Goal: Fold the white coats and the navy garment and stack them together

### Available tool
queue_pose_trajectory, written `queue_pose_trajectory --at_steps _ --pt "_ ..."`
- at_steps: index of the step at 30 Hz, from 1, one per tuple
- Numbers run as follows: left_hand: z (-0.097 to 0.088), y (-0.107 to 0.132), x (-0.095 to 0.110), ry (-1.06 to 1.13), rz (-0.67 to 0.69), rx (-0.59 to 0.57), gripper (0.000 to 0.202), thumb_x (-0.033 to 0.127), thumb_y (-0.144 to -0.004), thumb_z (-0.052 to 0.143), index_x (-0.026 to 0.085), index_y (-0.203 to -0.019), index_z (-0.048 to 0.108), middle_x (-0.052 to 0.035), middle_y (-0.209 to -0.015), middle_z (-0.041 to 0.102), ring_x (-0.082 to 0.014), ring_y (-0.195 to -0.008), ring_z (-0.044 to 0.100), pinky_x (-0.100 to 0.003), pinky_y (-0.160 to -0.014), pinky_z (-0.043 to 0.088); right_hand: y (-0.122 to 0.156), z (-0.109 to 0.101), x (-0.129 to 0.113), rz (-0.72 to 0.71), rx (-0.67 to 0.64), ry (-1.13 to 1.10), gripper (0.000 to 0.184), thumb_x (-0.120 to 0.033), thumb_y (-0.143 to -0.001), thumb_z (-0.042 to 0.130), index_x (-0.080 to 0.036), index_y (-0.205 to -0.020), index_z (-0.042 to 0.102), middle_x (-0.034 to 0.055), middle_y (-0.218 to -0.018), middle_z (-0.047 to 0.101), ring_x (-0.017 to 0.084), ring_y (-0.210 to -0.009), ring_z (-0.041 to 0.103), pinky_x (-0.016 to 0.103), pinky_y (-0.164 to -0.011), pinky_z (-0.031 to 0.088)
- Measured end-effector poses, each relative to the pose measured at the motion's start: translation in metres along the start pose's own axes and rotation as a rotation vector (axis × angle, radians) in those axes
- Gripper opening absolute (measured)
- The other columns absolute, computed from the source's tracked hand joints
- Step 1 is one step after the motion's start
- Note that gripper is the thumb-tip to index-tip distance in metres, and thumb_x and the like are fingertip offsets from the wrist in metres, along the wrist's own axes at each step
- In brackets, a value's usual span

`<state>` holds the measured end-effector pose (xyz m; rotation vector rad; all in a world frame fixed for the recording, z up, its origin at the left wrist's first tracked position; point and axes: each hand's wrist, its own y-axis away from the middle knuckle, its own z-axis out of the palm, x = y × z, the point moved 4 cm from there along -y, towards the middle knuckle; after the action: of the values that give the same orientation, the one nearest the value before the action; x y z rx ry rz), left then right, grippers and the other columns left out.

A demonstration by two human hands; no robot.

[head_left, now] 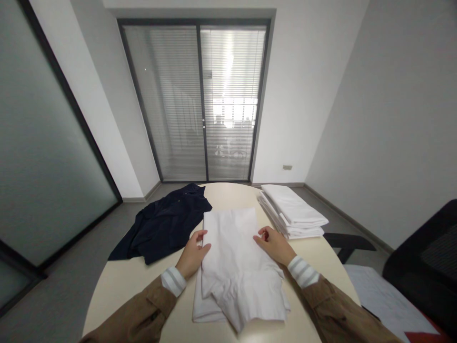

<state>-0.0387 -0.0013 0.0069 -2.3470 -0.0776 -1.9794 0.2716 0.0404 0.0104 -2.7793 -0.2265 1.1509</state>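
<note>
A folded white garment (232, 252) lies in the middle of the round, cream surface (124, 286). Its long axis runs from 12 to 6 o'clock, and its rumpled lower end stops just short of the rim at 6.

The left hand (193, 255) sits at the garment's 9 o'clock edge. Its fingers are apart and the thumb is laid over the cloth, with the palm partly on the bare top. The right hand (273, 245) rests on the 3 o'clock edge with its fingers curled inward. I cannot tell whether any cloth is pinched between them.

A dark navy shirt (164, 224) is spread at 10 to 11 o'clock. It touches the garment's far left corner and spills over the rim on that side. A stack of folded white cloths (293, 209) lies at 1 to 2 o'clock, just beside the garment's far right corner, and its outer edge overhangs the rim.

Bare top shows at 7 to 8 o'clock beside the left forearm, as a narrower band at 4 o'clock under the right sleeve, and as a strip at 12 between the shirt and the stack.

Off the surface at 3 to 4 o'clock stands a black chair (424, 257), well apart from the hands.
</note>
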Motion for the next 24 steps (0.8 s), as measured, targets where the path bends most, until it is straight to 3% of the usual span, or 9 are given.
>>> queue_pose_trajectory --at_steps 3,8,13,17,20,24 --pt "0.002 0.000 0.002 0.120 -0.057 -0.045 0.056 0.024 -0.068 0.073 0.014 -0.120 0.053 -0.0152 -0.118 0.065 -0.0195 -0.086 0.068 -0.031 -0.079 0.053 0.000 -0.001 -0.002 0.027 -0.026 0.049 0.027 -0.045 -0.084 0.059 -0.020 -0.074 0.058 0.0028 -0.069 0.065 0.018 -0.066 0.059 0.030 -0.064 0.042" --pt "0.007 0.001 0.002 0.252 -0.128 -0.127 0.062 0.019 -0.067 0.075 0.016 -0.122 0.046 -0.0097 -0.098 0.072 -0.0226 -0.081 0.071 -0.033 -0.073 0.054 0.003 -0.006 -0.004 0.083 0.037 0.108 0.025 -0.045 -0.083 0.063 -0.020 -0.080 0.060 0.0046 -0.071 0.068 0.019 -0.068 0.062 0.030 -0.065 0.041" --pt "0.008 0.003 0.001 0.226 -0.136 -0.133 0.063 0.021 -0.071 0.077 0.015 -0.124 0.043 -0.0076 -0.089 0.074 -0.0211 -0.073 0.071 -0.032 -0.069 0.054 0.004 -0.004 -0.004 0.093 0.004 0.177 0.027 -0.043 -0.084 0.059 -0.021 -0.068 0.057 0.0055 -0.069 0.067 0.020 -0.066 0.060 0.031 -0.064 0.037" --pt "0.007 0.002 0.000 0.181 -0.115 -0.107 0.063 0.025 -0.073 0.077 0.015 -0.126 0.042 -0.0070 -0.086 0.074 -0.0189 -0.066 0.069 -0.030 -0.063 0.052 0.002 -0.009 -0.008 0.102 -0.001 0.015 0.028 -0.040 -0.082 0.053 -0.022 -0.060 0.050 0.0022 -0.062 0.060 0.018 -0.064 0.056 0.030 -0.063 0.037" --pt "0.005 0.002 -0.001 0.158 -0.128 -0.096 0.067 0.022 -0.074 0.075 0.015 -0.130 0.040 -0.0051 -0.083 0.073 -0.0183 -0.062 0.068 -0.028 -0.059 0.050 0.001 -0.008 -0.003 0.215 -0.063 -0.185 0.031 -0.042 -0.082 0.046 -0.023 -0.058 0.043 -0.0007 -0.054 0.050 0.016 -0.056 0.049 0.029 -0.054 0.033" --pt "0.004 0.001 -0.003 0.203 -0.170 -0.101 0.076 0.020 -0.072 0.071 0.014 -0.138 0.033 -0.0032 -0.081 0.073 -0.0187 -0.063 0.068 -0.028 -0.060 0.052 0.002 0.001 0.010 0.312 -0.184 -0.250 0.021 -0.039 -0.074 0.055 -0.023 -0.065 0.045 -0.0032 -0.053 0.050 0.014 -0.052 0.047 0.027 -0.049 0.032"
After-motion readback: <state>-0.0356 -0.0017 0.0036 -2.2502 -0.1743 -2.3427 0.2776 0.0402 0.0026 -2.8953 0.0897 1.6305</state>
